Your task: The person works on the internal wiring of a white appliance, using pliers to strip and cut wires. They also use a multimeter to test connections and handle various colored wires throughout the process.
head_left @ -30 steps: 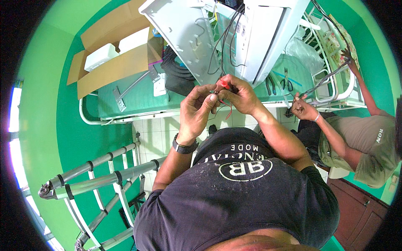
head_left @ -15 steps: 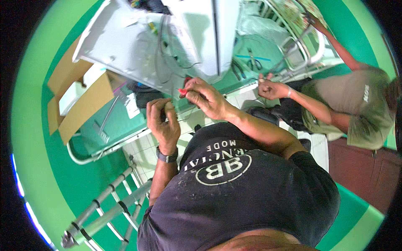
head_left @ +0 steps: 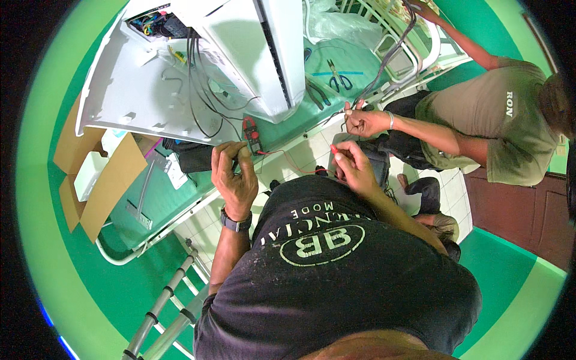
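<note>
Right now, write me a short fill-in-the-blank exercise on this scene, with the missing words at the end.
1. On the person in black, the watch circles the ____ wrist.
2. The right hand holds a small thing coloured ____.
3. The open box is made of ____.
4. A co-worker is at that person's ____ side.

Missing words: left; red; cardboard; right.

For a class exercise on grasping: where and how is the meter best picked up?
Probably across the sides of the meter, at its dark body, coming from above. The body is long and narrow, the red clamp takes the far end, and a red lead leaves the near end, so the sides look freest.
</note>
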Demonstrator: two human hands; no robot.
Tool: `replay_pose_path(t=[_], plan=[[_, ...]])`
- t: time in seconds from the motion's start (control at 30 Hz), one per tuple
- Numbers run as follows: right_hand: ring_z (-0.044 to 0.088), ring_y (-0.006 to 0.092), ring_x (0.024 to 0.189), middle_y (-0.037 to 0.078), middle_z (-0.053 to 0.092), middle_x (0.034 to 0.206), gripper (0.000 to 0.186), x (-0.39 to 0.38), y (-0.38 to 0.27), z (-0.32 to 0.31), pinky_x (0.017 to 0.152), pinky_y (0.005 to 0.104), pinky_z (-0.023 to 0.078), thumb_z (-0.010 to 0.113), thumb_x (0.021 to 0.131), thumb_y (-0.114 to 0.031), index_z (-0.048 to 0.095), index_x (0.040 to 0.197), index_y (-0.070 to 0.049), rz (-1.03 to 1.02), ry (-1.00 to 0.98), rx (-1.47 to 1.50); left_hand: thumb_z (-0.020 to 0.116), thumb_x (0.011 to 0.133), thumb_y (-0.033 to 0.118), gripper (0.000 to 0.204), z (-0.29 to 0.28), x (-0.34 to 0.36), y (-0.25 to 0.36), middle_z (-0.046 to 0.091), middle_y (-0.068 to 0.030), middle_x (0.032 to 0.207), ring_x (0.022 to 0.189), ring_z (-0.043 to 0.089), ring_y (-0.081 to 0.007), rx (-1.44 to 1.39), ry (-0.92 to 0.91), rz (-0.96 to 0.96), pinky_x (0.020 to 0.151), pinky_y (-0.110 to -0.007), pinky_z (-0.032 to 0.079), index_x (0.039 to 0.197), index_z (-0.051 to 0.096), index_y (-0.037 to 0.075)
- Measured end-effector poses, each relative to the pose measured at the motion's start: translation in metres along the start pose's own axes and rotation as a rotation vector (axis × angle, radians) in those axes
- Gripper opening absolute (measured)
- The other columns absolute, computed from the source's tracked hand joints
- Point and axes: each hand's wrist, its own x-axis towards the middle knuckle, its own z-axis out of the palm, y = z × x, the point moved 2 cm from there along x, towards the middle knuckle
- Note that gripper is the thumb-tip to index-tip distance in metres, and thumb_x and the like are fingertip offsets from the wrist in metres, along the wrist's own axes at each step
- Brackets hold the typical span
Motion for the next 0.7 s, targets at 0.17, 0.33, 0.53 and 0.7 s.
replay_pose_path(t=[0.17,0.33,0.53,0.7], plan=[[0.055,0.008,0.065,0.003,0.066,0.091,0.028,0.021,0.015,0.013,0.056,0.0235,0.044,0.061,0.103,-0.029,0.06,0.118,-0.004,0.055,0.03,0.346,0.064,0.089,-0.002,0.008,0.002,0.001,-0.001,0.065,-0.0133,0.094,0.084,0.063,-0.0272,-0.017,-0.016,-0.011,0.076,-0.037,0.051,0.096,0.067,0.001],[0.056,0.0082,0.066,0.003,0.068,0.094,0.028,0.036,0.02,0.018,0.055,0.0241,0.044,0.061,0.103,-0.029,0.061,0.116,-0.004,0.014,0.017,0.326,0.066,0.088,-0.002,0.009,0.0,-0.005,-0.004,0.066,-0.0137,0.093,0.085,0.063,-0.0284,-0.03,-0.006,-0.052,0.076,-0.038,0.051,0.096,0.068,0.001],[0.053,0.0077,0.066,0.003,0.064,0.094,0.026,0.043,0.013,0.02,0.055,0.0231,0.04,0.06,0.104,-0.026,0.061,0.117,-0.004,0.033,0.034,0.303,0.065,0.088,-0.003,0.007,-0.012,-0.009,-0.007,0.065,-0.0148,0.092,0.081,0.063,-0.0284,-0.014,0.019,-0.073,0.073,-0.037,0.051,0.095,0.067,0.0],[0.053,0.0081,0.065,0.005,0.064,0.096,0.025,0.043,0.021,0.017,0.054,0.0242,0.041,0.06,0.104,-0.024,0.06,0.117,-0.003,0.058,0.005,0.3,0.06,0.097,0.001,0.006,-0.031,-0.009,-0.022,0.061,-0.0086,0.096,0.074,0.063,-0.0125,-0.19,0.079,-0.205,0.062,-0.025,0.051,0.098,0.065,-0.002]])
